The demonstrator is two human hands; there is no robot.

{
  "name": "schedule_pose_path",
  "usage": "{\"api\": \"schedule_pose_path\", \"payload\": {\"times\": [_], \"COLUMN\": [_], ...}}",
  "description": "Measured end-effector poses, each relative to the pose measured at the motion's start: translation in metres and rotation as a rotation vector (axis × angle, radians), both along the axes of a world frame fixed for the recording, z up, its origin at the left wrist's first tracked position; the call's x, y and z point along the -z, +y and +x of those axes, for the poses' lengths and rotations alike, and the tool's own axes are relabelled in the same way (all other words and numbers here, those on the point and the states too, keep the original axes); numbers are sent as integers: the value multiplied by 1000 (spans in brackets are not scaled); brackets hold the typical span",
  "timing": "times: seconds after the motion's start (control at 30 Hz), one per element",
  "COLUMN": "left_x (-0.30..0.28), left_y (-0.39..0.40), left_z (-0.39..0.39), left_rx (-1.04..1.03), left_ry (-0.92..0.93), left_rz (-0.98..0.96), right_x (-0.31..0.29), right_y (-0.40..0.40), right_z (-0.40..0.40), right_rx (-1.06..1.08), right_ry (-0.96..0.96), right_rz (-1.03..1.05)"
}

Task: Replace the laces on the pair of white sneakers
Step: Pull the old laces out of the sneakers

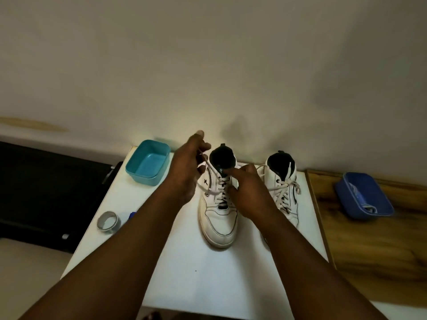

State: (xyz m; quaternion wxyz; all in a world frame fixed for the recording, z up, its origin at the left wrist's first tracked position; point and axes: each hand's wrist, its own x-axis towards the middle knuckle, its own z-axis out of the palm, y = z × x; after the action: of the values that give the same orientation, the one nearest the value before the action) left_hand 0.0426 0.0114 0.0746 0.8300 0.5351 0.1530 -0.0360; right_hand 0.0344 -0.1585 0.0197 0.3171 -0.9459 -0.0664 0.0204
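Observation:
Two white high-top sneakers stand on a white table, toes toward me. The left sneaker is laced with a white lace. My left hand pinches one end of that lace and holds it up and to the left of the collar. My right hand rests on the right side of the same sneaker, its index finger pressing near the tongue. The right sneaker stands apart to the right, its lace loose and untied, partly hidden by my right forearm.
A teal tub sits at the table's back left. A roll of grey tape and a small blue object lie at the left edge. A blue tray rests on the wooden surface to the right. A wall stands right behind.

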Motion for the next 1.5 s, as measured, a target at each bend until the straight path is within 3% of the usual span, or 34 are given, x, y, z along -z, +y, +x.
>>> {"api": "schedule_pose_path", "payload": {"times": [0.07,0.1,0.13,0.27,0.37,0.5,0.6,0.77,0.97,1.33,1.43,1.5], "left_x": [-9,-12,-9,23,43,49,53,62,63,64,66,67], "left_y": [9,14,21,39,22,-2,-9,-5,-11,-5,-6,-8], "left_z": [3,2,3,-5,-13,-10,-8,-6,-5,-1,-3,-3], "left_rx": [-117,-145,-137,229,329,292,388,351,302,214,220,226], "left_ry": [14,30,40,71,-25,-351,-419,-425,-393,-324,-308,-304], "left_rz": [-83,-37,130,1234,1490,1477,1477,1444,1459,1204,1198,1221], "right_x": [4,6,7,6,5,6,10,17,16,15,14,14], "right_y": [-1,-1,-1,-2,-2,-2,-2,-1,1,2,1,3], "right_z": [-1,0,-1,-4,-5,-1,1,4,4,6,6,5], "right_rx": [16,17,15,36,25,-1,-18,-29,166,24,61,144], "right_ry": [-45,-73,-101,-182,-229,-263,-268,-294,-51,-68,-115,-32], "right_rz": [2,-9,-31,-63,-25,-71,-102,-104,263,230,221,310]}}
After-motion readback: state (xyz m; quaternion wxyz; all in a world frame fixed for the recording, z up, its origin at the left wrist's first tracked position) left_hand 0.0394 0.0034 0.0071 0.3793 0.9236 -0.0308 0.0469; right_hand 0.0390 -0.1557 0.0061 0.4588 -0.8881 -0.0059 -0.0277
